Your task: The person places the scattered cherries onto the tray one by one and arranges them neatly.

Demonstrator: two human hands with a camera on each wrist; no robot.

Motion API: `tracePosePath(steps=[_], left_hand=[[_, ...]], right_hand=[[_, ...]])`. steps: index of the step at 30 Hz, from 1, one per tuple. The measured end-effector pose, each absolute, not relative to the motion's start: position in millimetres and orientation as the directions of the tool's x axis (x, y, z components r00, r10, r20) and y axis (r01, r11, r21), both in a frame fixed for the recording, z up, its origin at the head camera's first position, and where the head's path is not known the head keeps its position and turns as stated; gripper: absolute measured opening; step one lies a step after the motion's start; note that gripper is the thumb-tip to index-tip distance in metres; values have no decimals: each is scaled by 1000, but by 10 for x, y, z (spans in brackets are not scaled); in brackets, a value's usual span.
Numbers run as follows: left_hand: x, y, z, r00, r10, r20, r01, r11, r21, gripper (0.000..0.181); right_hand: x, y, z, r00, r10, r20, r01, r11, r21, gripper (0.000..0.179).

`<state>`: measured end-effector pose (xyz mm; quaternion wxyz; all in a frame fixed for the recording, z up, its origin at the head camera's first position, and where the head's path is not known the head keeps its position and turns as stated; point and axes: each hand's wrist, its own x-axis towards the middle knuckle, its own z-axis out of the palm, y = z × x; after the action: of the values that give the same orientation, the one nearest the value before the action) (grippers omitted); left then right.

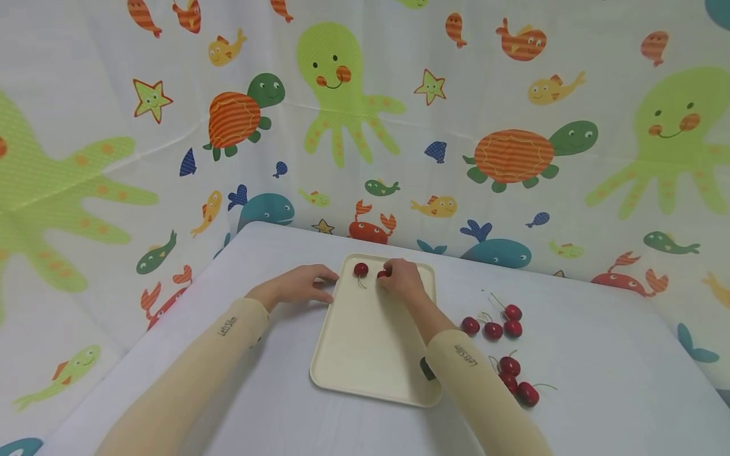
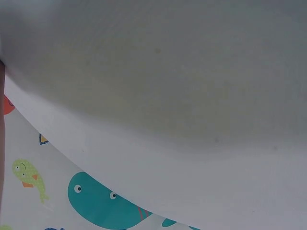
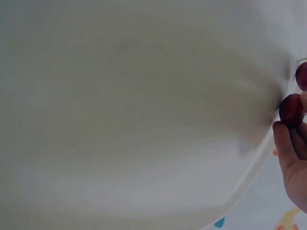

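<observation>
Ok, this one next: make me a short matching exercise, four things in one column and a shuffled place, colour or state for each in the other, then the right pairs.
Column one
1. Left hand
2. Right hand
3. Rectangular tray
4. Nearer cherry cluster

Column two
A. Lying on the white cloth, right of the tray
B. At the tray's left edge, holding nothing
C. Pinching a dark red cherry at the tray's far end
D. Cream, with rounded corners

Right pairs: 1-B, 2-C, 3-D, 4-A
</observation>
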<state>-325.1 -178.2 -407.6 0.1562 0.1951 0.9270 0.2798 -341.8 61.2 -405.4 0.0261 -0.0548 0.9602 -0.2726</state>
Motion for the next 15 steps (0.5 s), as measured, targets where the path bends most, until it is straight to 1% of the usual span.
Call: tracePosePath(steps=[6,15], left_hand=[[-3242,-1774,-4064,-875,448,-180,277,771,574,55],[-3242,-1781,-4070,-876,447,-182,276,773,571,56]], right_hand=[[-3412,614,-4056,-994,-103,-27,-73,845,-530,34],[-3387,610,-4053,-996,-92,2,-80,849,-522,33]])
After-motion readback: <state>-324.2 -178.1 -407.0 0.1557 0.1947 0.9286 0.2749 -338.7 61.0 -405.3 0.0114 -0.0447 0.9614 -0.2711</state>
